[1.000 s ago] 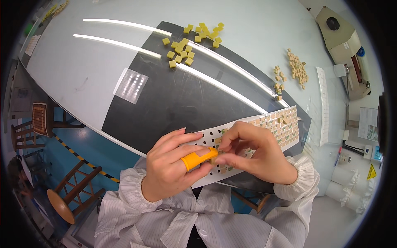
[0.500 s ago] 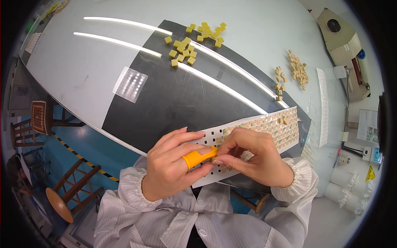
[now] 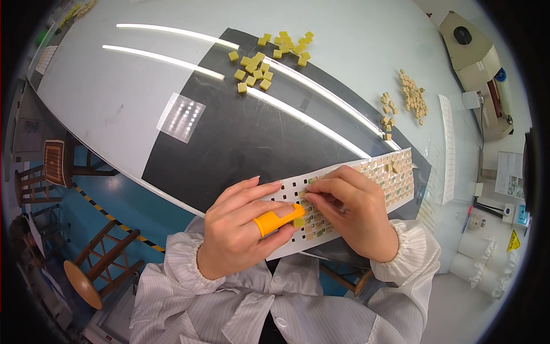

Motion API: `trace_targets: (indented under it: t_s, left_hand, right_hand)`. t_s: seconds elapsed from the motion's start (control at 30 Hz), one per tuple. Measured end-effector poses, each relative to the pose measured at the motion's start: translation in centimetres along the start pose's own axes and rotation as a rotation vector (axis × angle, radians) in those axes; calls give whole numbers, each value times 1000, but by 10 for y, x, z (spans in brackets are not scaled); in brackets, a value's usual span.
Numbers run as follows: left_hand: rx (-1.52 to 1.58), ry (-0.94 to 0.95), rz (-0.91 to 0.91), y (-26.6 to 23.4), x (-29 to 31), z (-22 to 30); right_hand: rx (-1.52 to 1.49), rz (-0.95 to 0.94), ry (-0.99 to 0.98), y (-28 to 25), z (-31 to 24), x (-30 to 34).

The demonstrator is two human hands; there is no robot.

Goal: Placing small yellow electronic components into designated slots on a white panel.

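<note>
Head: left fingers (image 3: 280, 237) grip yellow cube (image 3: 298, 222), right fingers (image 3: 331, 185), hold unclear, over sheet (image 3: 283, 251) of tan squares (image 3: 395, 167)

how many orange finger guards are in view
1: the orange finger guard is on the left hand, its tip beside a yellow-green block. None shows on the right hand.

I can't tell what, if anything, the bare right hand (image 3: 361, 215) pinches. The bare left hand (image 3: 232, 229) hides part of the white, black-squared rectangular sheet (image 3: 281, 250).
</note>
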State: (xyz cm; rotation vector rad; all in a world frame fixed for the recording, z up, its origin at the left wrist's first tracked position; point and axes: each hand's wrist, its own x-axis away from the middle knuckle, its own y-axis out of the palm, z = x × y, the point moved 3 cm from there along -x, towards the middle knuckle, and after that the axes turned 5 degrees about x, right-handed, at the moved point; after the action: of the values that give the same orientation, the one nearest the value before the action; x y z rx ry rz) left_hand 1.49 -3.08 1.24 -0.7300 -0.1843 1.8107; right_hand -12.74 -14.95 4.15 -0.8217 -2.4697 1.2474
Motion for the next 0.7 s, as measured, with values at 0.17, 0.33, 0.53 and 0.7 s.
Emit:
trace_targets:
  t_s: [0.17, 0.33, 0.53, 0.7]
  left_hand:
    - [-12, 0, -8, -1, 0, 0]
    - [-8, 3, 8, 0, 0, -1]
    - [2, -1, 16, 1, 0, 0]
    - [3, -4, 13, 0, -1, 1]
  right_hand:
    - [27, 2, -15, 2, 0, 1]
    - [25, 36, -39, 2, -2, 0]
    - [28, -1, 12, 2, -1, 1]
    - [-74, -45, 124, -3, -1, -2]
